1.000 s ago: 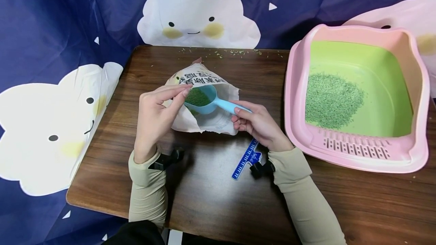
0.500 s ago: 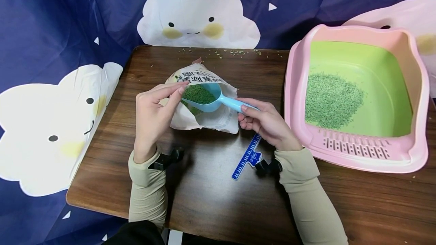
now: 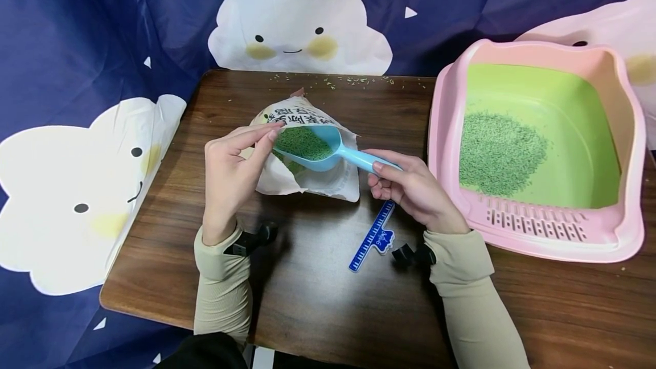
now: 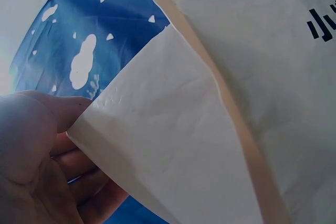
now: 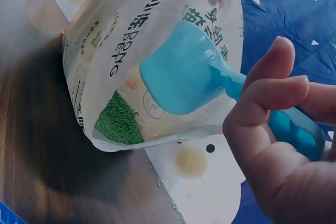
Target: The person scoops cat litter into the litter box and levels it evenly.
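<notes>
My right hand (image 3: 412, 187) grips the handle of a light blue scoop (image 3: 353, 155), whose bowl is heaped with green litter pellets (image 3: 303, 143). The bowl sits in the mouth of a white printed bag (image 3: 333, 184). More green pellets (image 5: 119, 120) lie at the bottom of the bag in the right wrist view. My left hand (image 3: 230, 172) pinches the bag's edge between thumb and fingers; the left wrist view shows the thumb over a corner of the white bag (image 4: 157, 114).
A pink litter box (image 3: 446, 147) with a lime green inside stands on the right, a pile of green pellets (image 3: 499, 152) in it. A blue ruler-like clip (image 3: 373, 236) lies in front of the bag. Loose pellets are scattered along the far edge of the wooden table (image 3: 307, 300).
My right hand has drawn the loaded scoop to the right, so more of its bowl shows at the bag's mouth. The left hand keeps its pinch, having shifted slightly left.
</notes>
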A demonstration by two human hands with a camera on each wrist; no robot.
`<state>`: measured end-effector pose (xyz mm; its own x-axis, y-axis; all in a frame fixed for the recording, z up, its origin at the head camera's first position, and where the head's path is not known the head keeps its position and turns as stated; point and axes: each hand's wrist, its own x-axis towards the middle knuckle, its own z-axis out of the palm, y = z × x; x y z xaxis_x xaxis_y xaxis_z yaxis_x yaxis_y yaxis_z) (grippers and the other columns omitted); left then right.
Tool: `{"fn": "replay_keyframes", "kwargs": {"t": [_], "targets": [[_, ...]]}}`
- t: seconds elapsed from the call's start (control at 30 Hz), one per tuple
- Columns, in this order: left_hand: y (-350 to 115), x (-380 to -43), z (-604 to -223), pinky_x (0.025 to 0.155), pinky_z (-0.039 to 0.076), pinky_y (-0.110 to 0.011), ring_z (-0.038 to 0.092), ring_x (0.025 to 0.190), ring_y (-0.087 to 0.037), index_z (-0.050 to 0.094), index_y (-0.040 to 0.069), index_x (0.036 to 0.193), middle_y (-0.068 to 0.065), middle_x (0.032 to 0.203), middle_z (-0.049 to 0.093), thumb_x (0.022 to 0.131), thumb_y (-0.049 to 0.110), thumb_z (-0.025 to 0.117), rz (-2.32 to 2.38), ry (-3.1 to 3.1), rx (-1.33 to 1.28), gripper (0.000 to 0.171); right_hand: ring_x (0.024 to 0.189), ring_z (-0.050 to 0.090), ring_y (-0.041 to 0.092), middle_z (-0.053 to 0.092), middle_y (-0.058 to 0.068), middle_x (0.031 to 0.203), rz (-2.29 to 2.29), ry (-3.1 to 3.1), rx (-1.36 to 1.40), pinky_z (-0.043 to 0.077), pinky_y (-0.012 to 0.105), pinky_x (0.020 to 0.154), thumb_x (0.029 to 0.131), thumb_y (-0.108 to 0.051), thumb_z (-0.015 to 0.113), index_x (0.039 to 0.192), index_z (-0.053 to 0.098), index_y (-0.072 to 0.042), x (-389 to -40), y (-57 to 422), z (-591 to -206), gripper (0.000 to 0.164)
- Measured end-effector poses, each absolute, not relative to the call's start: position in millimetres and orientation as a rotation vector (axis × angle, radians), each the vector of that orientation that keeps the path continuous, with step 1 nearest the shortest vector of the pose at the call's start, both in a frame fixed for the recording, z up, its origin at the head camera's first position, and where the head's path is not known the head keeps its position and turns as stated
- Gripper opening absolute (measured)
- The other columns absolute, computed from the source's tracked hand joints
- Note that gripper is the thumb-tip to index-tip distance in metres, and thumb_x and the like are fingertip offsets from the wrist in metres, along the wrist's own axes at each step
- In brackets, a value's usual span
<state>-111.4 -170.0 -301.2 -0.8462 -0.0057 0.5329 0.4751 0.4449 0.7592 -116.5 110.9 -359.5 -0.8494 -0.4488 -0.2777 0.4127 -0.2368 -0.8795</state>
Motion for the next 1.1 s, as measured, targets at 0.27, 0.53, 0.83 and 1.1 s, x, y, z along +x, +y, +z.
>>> {"fn": "replay_keyframes", "kwargs": {"t": [0.27, 0.53, 0.83, 1.1], "targets": [[-170.0, -111.8, -302.1, 0.094, 0.051, -0.024, 0.07, 0.1, -0.011, 0.077, 0.005, 0.098, -0.008, 0.1, 0.075, 0.088, 0.007, 0.069, -1.386, -2.233, -0.397, 0.014, 0.067, 0.06, 0.01, 0.063, 0.003, 0.077, -2.104, 1.51, -0.089, 0.055, 0.021, 0.062, 0.099, -0.012, 0.051, 0.144, 0.038, 0.005, -110.5, 118.2, -354.9, 0.049], [-170.0, -111.8, -302.7, 0.092, 0.052, -0.023, 0.07, 0.098, -0.013, 0.077, 0.006, 0.098, -0.007, 0.1, 0.075, 0.088, 0.007, 0.069, -1.378, -2.229, -0.402, 0.014, 0.067, 0.061, 0.01, 0.064, 0.003, 0.077, -2.089, 1.555, -0.117, 0.056, 0.023, 0.062, 0.099, -0.014, 0.054, 0.142, 0.041, 0.005, -103.6, 129.6, -350.0, 0.049], [-169.4, -111.1, -302.1, 0.09, 0.052, -0.022, 0.07, 0.097, -0.014, 0.077, 0.006, 0.098, -0.007, 0.099, 0.076, 0.088, 0.008, 0.069, -1.373, -2.236, -0.4, 0.013, 0.066, 0.061, 0.01, 0.065, 0.003, 0.077, -2.105, 1.562, -0.2, 0.054, 0.024, 0.06, 0.099, -0.013, 0.053, 0.135, 0.051, 0.001, -96.2, 145.6, -344.6, 0.038], [-168.9, -111.4, -302.3, 0.09, 0.052, -0.022, 0.07, 0.097, -0.013, 0.078, 0.005, 0.098, -0.007, 0.099, 0.076, 0.088, 0.007, 0.069, -1.389, -2.231, -0.404, 0.013, 0.066, 0.061, 0.01, 0.065, 0.004, 0.079, -2.124, 1.528, -0.285, 0.054, 0.023, 0.059, 0.101, -0.01, 0.048, 0.133, 0.054, -0.002, -91.8, 159.1, -339.2, 0.034]]}}
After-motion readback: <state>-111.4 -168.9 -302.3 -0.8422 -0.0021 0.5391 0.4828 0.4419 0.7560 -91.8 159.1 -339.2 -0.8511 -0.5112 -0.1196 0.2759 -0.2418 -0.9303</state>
